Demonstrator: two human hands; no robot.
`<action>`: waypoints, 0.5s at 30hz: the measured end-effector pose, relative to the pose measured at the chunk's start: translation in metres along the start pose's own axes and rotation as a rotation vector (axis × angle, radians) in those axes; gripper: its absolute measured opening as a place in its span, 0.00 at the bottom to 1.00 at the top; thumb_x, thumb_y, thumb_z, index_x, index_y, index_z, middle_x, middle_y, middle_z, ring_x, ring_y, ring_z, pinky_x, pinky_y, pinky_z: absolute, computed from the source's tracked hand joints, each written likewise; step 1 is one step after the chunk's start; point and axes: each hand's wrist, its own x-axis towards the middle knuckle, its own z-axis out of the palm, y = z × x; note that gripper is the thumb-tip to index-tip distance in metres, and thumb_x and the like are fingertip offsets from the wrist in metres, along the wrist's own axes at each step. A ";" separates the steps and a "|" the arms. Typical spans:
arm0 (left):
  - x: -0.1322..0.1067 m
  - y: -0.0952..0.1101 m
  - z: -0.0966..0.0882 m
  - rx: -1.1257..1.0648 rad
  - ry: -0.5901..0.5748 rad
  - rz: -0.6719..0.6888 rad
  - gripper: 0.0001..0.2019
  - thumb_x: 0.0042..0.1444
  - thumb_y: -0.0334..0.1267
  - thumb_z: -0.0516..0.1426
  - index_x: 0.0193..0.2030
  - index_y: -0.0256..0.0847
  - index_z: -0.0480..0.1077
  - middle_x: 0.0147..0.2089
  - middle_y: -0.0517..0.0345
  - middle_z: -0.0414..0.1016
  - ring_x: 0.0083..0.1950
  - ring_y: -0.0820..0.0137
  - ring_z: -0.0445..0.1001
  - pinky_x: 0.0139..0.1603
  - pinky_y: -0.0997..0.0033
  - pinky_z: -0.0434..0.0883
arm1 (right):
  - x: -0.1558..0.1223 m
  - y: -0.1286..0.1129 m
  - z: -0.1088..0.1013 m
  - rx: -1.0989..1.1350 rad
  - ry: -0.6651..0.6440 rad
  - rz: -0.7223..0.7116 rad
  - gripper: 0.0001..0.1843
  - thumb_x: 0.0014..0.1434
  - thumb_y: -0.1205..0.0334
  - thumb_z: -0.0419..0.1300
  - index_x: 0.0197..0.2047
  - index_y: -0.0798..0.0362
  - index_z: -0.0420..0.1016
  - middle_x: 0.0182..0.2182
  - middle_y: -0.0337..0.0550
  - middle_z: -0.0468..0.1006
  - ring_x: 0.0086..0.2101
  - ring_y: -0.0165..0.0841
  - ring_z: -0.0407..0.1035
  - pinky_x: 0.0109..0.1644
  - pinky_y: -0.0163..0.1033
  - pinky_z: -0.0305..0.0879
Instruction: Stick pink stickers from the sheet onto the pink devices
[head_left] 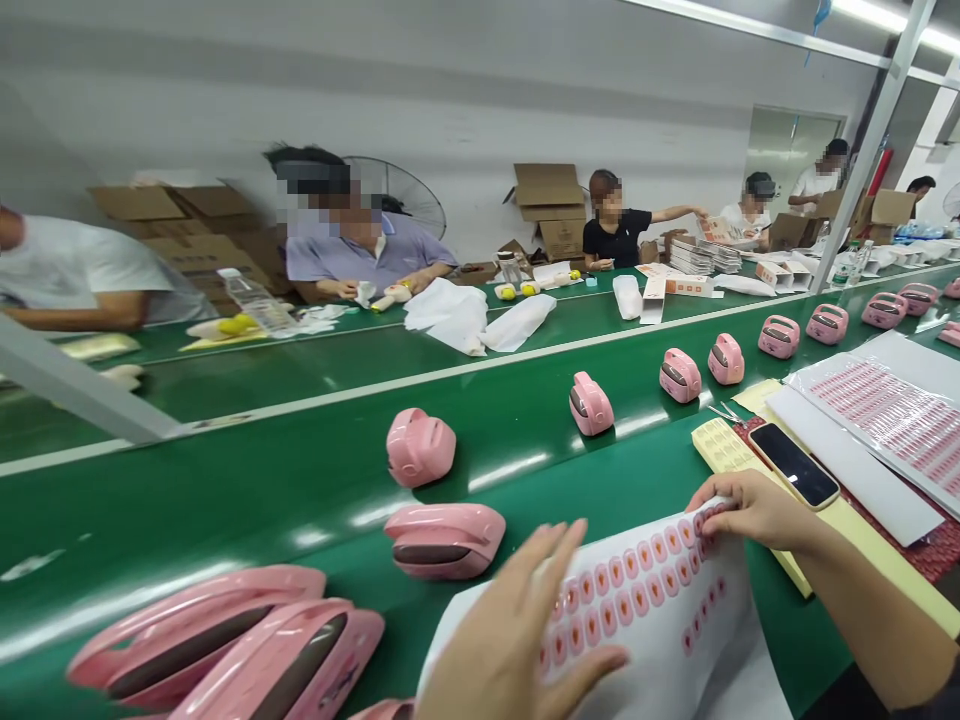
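Sheet of pink-printed stickers point(645, 620) over the green conveyor surface point(300, 500), left-hand fingers point(562, 555) spread wide on it, right-hand fingers point(739, 505) curled narrowly over its upper edge, pinch unclear. Risk of creasing from uneven pull, or snagging on the pink plastic device point(444, 540) just beside it. Further right, a phone point(793, 465) on a yellow tray point(724, 445), and stacked sticker sheets point(885, 420).

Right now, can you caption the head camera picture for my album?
Left hand and right hand touch a pink label sheet by pink devices on a green conveyor belt.
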 end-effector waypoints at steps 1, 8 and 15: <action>0.011 0.014 0.005 -0.030 -0.123 0.013 0.38 0.39 0.57 0.61 0.58 0.45 0.63 0.57 0.52 0.70 0.55 0.55 0.69 0.50 0.63 0.69 | 0.000 -0.001 0.001 -0.006 0.003 -0.010 0.10 0.45 0.62 0.64 0.33 0.55 0.77 0.27 0.40 0.79 0.31 0.32 0.73 0.35 0.34 0.67; 0.053 0.042 0.013 -0.192 -0.534 -0.211 0.09 0.46 0.36 0.59 0.37 0.47 0.72 0.38 0.63 0.78 0.41 0.66 0.75 0.39 0.73 0.65 | -0.005 -0.009 -0.001 -0.363 -0.033 -0.026 0.11 0.48 0.60 0.63 0.38 0.51 0.76 0.30 0.38 0.78 0.31 0.31 0.71 0.33 0.32 0.63; 0.068 0.040 0.012 0.042 -0.595 -0.244 0.04 0.50 0.37 0.56 0.26 0.43 0.67 0.29 0.63 0.76 0.34 0.66 0.73 0.29 0.73 0.56 | -0.004 -0.024 0.000 -1.012 0.217 -0.248 0.26 0.44 0.49 0.67 0.46 0.51 0.74 0.38 0.50 0.74 0.41 0.43 0.66 0.42 0.43 0.63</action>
